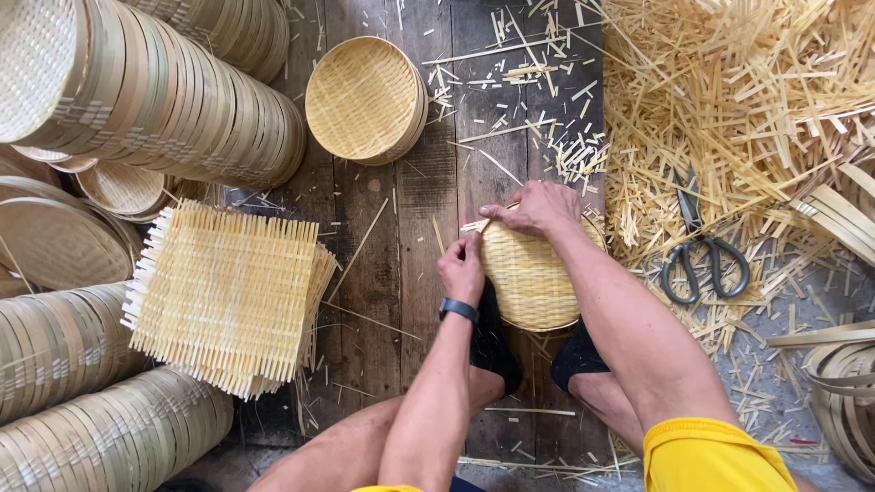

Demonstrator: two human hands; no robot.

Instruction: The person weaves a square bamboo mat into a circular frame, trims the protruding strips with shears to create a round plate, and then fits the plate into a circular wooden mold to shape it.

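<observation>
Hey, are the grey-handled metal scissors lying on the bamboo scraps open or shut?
Open, slightly: the grey-handled metal scissors show their two loop handles spread apart on the bamboo scraps, though the blades are close together.

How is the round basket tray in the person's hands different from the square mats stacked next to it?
The round tray is bent into a circle with a smooth rim; the square mats lie flat with loose strip ends sticking out. Both hands, left and right, touch the tray; nobody touches the mats. Both are woven from pale yellow strips.
</observation>
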